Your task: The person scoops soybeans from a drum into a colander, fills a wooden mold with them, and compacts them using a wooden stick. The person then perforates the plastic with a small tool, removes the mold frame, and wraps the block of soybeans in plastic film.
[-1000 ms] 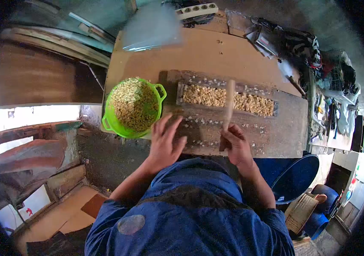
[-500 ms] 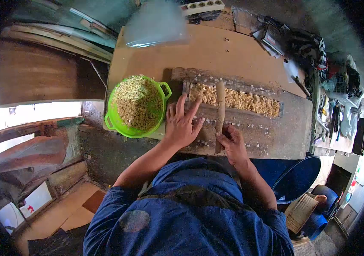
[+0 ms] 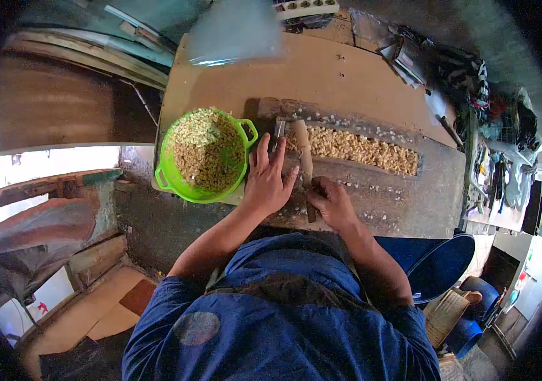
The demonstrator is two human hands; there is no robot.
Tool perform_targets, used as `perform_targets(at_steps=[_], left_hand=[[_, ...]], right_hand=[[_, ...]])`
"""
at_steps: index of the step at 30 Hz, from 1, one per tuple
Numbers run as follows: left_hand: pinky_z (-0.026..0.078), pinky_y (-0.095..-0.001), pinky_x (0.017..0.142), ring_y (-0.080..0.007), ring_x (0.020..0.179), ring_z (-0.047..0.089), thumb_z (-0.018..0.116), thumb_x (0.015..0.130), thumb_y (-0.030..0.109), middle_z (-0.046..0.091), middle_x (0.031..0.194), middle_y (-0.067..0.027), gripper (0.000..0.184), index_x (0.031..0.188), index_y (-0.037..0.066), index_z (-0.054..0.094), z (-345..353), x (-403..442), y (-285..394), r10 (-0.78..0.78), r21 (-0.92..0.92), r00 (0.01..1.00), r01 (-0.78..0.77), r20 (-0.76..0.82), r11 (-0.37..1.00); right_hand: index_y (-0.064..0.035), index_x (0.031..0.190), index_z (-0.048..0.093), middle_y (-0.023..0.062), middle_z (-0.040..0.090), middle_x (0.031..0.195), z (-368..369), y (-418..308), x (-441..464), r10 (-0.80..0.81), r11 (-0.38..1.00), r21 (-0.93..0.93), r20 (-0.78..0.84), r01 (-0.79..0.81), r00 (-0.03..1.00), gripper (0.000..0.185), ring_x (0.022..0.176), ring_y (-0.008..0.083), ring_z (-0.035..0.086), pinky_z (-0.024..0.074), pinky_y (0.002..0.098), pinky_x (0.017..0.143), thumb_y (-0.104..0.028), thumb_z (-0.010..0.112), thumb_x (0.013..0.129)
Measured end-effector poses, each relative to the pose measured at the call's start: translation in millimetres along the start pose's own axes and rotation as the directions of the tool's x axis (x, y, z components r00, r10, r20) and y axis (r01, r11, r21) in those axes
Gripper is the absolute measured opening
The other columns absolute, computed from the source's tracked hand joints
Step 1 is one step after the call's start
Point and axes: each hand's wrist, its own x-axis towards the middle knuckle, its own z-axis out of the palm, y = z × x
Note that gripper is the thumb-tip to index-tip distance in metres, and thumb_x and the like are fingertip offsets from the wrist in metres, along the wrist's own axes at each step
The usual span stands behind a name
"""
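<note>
A wooden board (image 3: 360, 203) has a long narrow slot filled with pale chopped pieces (image 3: 363, 149). My right hand (image 3: 332, 202) grips a flat wooden stick (image 3: 304, 152) near its lower end; its upper part lies across the left end of the filled slot. My left hand (image 3: 269, 181) rests with fingers spread at the board's left end, beside the stick. Left of that hand stands a green colander (image 3: 164, 171) with two handles, holding a heap of the same kind of pieces (image 3: 201, 149). Loose bits are scattered over the board.
The brown table (image 3: 309, 70) bears a clear plastic bag (image 3: 236, 38) at its back left. A power strip (image 3: 307, 7) lies at the back edge, papers (image 3: 404, 63) at the back right. Below the table's right side is a blue barrel (image 3: 442, 267).
The stick in my right hand has moved left along the slot to its left end. My left hand has shifted right and up from the colander's side onto the board, fingers still spread.
</note>
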Motion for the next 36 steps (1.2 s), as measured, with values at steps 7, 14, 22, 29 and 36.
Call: perform_targets(at_steps=[7,14,22,29,36], left_hand=[[0.030,-0.0552,0.108,-0.0513,0.130,0.034,0.059,0.094,0.028,0.024,0.149,-0.0315,0.065,0.148,0.002,0.034,0,2,-1,-0.022,-0.001,1.000,0.022,0.011,1.000],[0.031,-0.0563,0.108,-0.0533,0.128,0.034,0.058,0.093,0.028,0.022,0.149,-0.0336,0.065,0.146,-0.001,0.034,2,3,-2,-0.033,-0.033,0.999,0.034,0.029,0.999],[0.032,-0.0527,0.110,-0.0516,0.133,0.032,0.059,0.095,0.027,0.022,0.149,-0.0324,0.063,0.149,0.005,0.035,2,-6,0,-0.033,-0.176,0.999,0.030,-0.014,0.984],[0.032,-0.0529,0.111,-0.0513,0.135,0.032,0.056,0.096,0.027,0.024,0.150,-0.0340,0.063,0.149,0.004,0.033,-1,-3,-1,0.028,-0.187,0.999,-0.021,0.037,0.982],[0.030,-0.0506,0.113,-0.0455,0.136,0.036,0.054,0.098,0.026,0.035,0.148,-0.0283,0.060,0.149,0.001,0.033,1,-4,-7,-0.016,-0.334,1.000,0.018,0.010,0.943]], right_hand=[[0.0058,0.109,0.061,0.0183,0.070,0.093,-1,-7,5,0.022,1.000,-0.007,0.030,-0.021,0.999,0.032,0.083,0.0257,0.066,0.0520,0.0382,0.078,-0.011,0.068,0.082],[0.0034,0.105,0.061,0.0029,0.061,0.081,-2,-43,-9,0.188,0.961,0.200,0.041,-0.192,0.981,0.022,0.074,0.0106,0.054,0.0448,0.0284,0.066,-0.012,0.066,0.090],[0.0012,0.104,0.063,0.0089,0.065,0.082,3,-27,-5,0.008,0.998,0.065,-0.084,-0.003,0.996,0.021,0.074,0.0136,0.056,0.0482,0.0324,0.068,-0.014,0.066,0.090],[0.0007,0.108,0.063,0.0130,0.069,0.094,10,1,5,0.011,0.999,-0.041,-0.065,-0.014,0.998,0.024,0.085,0.0202,0.063,0.0503,0.0338,0.079,-0.010,0.067,0.086],[0.0019,0.107,0.063,0.0131,0.071,0.094,18,-10,6,0.148,0.979,0.129,0.058,-0.155,0.987,0.024,0.085,0.0214,0.065,0.0512,0.0344,0.080,-0.007,0.066,0.086]])
